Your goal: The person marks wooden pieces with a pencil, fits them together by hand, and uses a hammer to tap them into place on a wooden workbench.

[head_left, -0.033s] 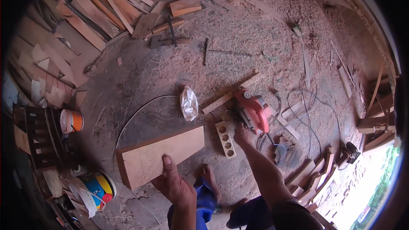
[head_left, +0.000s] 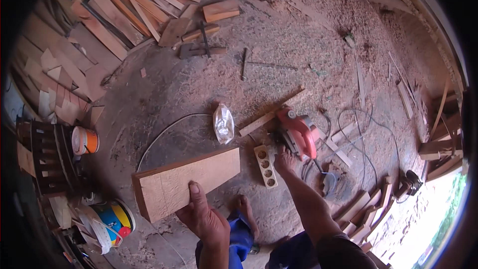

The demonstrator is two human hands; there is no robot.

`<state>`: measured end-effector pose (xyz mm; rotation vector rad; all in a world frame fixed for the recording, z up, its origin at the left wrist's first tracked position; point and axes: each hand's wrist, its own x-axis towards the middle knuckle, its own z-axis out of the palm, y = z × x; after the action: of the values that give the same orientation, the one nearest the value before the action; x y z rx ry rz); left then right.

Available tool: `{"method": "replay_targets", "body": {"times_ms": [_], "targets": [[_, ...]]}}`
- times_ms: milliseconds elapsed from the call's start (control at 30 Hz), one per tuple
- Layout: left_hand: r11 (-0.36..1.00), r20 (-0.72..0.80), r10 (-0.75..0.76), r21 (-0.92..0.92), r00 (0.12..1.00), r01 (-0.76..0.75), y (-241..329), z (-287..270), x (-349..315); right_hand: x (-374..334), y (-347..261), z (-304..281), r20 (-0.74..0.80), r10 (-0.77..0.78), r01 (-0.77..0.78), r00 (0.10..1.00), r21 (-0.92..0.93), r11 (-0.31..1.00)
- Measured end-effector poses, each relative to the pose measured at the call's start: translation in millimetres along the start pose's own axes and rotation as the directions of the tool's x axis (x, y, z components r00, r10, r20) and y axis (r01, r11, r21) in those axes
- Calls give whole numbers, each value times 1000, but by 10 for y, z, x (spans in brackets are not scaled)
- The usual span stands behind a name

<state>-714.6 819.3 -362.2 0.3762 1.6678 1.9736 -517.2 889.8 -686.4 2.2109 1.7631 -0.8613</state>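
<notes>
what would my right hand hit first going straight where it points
Your right hand would probably meet the bulky red power tool first; depth is unclear, so they may already touch.

floor [head_left: 149, 89]: dark, strewn with shavings [head_left: 284, 35] | left: dark slatted furniture [head_left: 63, 155] | lower right: bright daylight [head_left: 416, 221], greenery [head_left: 444, 231]
</notes>
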Motion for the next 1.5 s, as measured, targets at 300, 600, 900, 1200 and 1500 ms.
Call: {"method": "replay_targets", "body": {"times_ms": [300, 600, 900, 1200, 1500], "targets": [[926, 32, 103, -368, 994, -84, 202, 17, -115, 205, 348, 389, -250, -174, 217, 952, 153, 964], [887, 18, 159, -441, 987, -135, 250, -169, -271, -418, 563, -155, -287, -403, 436, 869, 829, 351], [879, -49, 173, -443, 984, -177, 283, -169, -324, -650, 484, -234, -110, -451, 413, 886, 630, 658], [819, 65, 179, -562, 982, -112, 286, -135, -361, -707, 498, 252, -273, -588, 647, 761, 265, 715], [829, 63, 194, -544, 979, -129, 331, -239, -310, -776, 392, 450, -269, -513, 548, 815, 75, 833]]}}
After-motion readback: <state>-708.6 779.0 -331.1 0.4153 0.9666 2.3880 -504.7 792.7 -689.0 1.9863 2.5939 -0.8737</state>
